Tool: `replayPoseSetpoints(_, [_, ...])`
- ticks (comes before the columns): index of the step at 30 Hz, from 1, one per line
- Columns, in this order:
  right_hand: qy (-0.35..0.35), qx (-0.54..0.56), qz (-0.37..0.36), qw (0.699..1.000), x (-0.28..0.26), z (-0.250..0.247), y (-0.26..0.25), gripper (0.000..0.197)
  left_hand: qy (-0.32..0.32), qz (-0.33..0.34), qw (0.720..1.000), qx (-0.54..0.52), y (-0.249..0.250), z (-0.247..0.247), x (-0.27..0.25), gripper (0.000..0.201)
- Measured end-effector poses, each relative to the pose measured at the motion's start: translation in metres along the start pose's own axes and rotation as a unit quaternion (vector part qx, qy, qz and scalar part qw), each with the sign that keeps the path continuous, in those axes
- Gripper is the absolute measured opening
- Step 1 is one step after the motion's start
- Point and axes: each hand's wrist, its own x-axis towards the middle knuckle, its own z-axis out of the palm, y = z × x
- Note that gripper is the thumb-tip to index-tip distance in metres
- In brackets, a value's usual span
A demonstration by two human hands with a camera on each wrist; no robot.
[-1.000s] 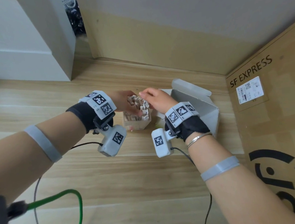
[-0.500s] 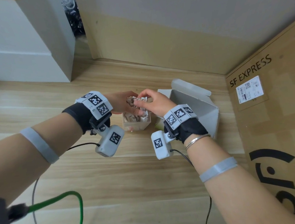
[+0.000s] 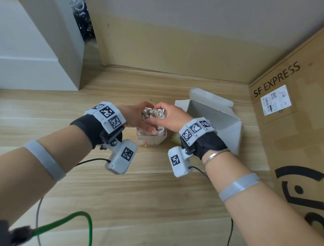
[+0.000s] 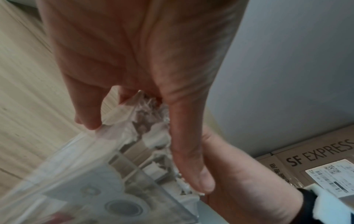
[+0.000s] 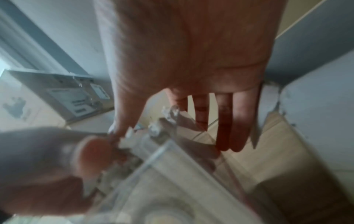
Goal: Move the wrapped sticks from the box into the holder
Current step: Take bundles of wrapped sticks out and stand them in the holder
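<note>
A bundle of paper-wrapped sticks [image 3: 152,113] stands upright in a clear square holder [image 3: 151,141] on the wooden floor. My left hand [image 3: 136,117] grips the bundle from the left, thumb in front and fingers behind. My right hand [image 3: 171,117] grips it from the right, with its thumb lying across the front. In the left wrist view my left hand [image 4: 141,133] closes round the crumpled stick tops [image 4: 134,153] above the holder [image 4: 76,181]. The blurred right wrist view shows my right hand [image 5: 172,136] at the holder's rim [image 5: 168,145]. The white box [image 3: 221,124] stands open just to the right.
A large SF EXPRESS cardboard carton [image 3: 303,131] walls off the right side. White cabinet [image 3: 26,56] at the back left, wall behind. A green cable [image 3: 84,226] and black wires trail over the floor near me.
Both hands have closed in round the stick tops and squeezed them into a tighter bundle. My right thumb has come across the front of it.
</note>
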Motion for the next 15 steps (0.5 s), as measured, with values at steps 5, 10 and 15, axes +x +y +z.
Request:
replayPoseSetpoints(5, [-0.017,-0.007,0.003,1.000,0.001,0.001,0.002,0.059,0.000,0.007,1.000,-0.006,0.001,0.001,0.000,0.097])
replayPoseSetpoints(10, [-0.010,-0.031,-0.009,0.999,0.001,-0.003,-0.001,0.056,0.004,0.004,1.000,0.015,0.002,0.002,0.001,0.106])
replayPoseSetpoints(15, [-0.101,0.033,0.024,0.994,-0.008,-0.013,-0.002,0.071,0.017,-0.010,0.997,0.076,0.001,0.003,-0.001,0.106])
